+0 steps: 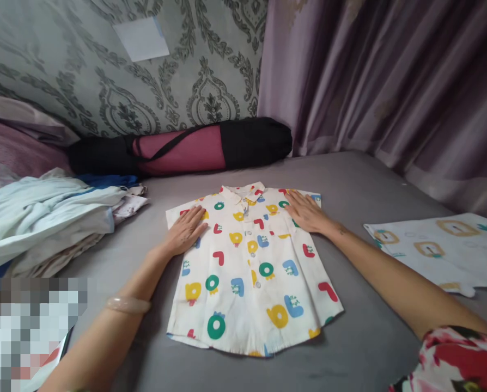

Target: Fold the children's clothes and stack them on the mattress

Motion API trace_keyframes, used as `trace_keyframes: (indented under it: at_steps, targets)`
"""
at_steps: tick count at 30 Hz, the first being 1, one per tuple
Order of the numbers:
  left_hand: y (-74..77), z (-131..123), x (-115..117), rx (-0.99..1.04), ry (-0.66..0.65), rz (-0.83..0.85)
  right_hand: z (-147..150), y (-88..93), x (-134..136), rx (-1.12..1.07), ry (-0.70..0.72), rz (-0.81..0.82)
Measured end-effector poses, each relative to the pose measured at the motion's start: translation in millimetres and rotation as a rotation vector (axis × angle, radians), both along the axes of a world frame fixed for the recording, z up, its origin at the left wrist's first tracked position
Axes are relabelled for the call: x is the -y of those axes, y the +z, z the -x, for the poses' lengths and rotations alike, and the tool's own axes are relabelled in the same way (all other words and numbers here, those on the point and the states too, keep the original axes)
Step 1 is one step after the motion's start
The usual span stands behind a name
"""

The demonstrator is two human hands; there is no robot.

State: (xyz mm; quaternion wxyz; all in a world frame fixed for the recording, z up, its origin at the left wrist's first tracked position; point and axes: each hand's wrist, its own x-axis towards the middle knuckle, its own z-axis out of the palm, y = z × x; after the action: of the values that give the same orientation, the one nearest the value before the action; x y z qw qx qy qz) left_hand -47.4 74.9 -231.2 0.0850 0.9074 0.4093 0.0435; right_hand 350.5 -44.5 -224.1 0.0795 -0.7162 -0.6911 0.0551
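A small white short-sleeved shirt with colourful letter prints lies front side up, its collar pointing away from me and its buttons running down the middle. My left hand rests flat on the shirt's left sleeve area, fingers stretched out. On the opposite shoulder and sleeve lies my right hand, also flat with fingers extended. Neither hand grips the cloth. Beneath the shirt is a grey sheet.
A heap of clothes sits at the left. Folded white printed cloth lies at the right. A black and maroon long bag lies against the patterned wall, beside purple curtains.
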Motion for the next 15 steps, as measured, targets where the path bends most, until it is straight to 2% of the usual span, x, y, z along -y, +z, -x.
trace_keyframes:
  at_steps: [5,8,12,15]
  targets:
    - [2.6,1,4,0.008,-0.008,-0.044,-6,-2.7,4,-0.009,0.011,-0.053]
    - [10.3,-5,15,0.054,0.012,-0.171,2,0.7,8,0.013,0.011,-0.141]
    - [22.0,-2,44,0.05,0.181,-0.335,13,10.8,28,0.068,0.009,-0.231]
    - [24.6,14,71,0.028,0.328,-0.319,21,20.5,61,0.069,0.003,-0.237]
